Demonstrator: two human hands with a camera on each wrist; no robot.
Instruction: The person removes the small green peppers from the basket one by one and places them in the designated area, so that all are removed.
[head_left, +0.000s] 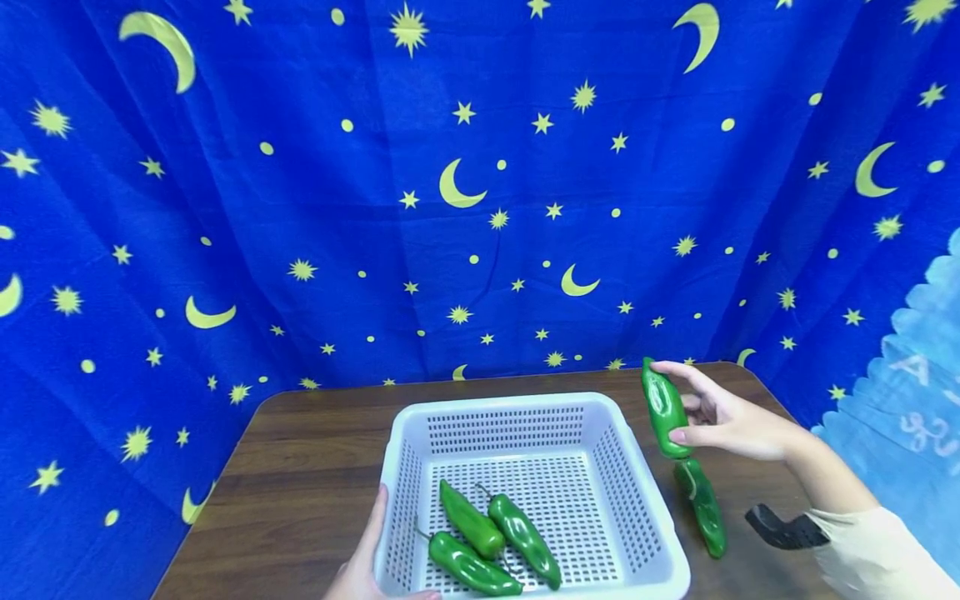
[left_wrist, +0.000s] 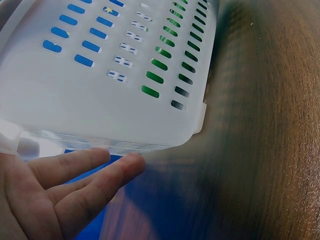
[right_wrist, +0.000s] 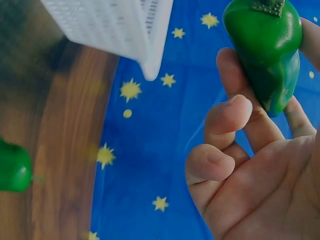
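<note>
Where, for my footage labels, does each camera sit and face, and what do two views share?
Head: on the head, facing forward and down at the basket and table; left hand and right hand show.
Left wrist: on that wrist, facing the basket's outer wall; part of the left hand shows.
Right wrist: on that wrist, facing the held pepper, with part of the basket and starry cloth; part of the right hand shows.
Shared: head and right wrist both show the held pepper.

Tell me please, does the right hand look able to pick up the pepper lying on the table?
Probably not yet: the right hand holds another pepper. Otherwise the way looks free; the lying pepper is outside the basket, with nothing seen on top.
</note>
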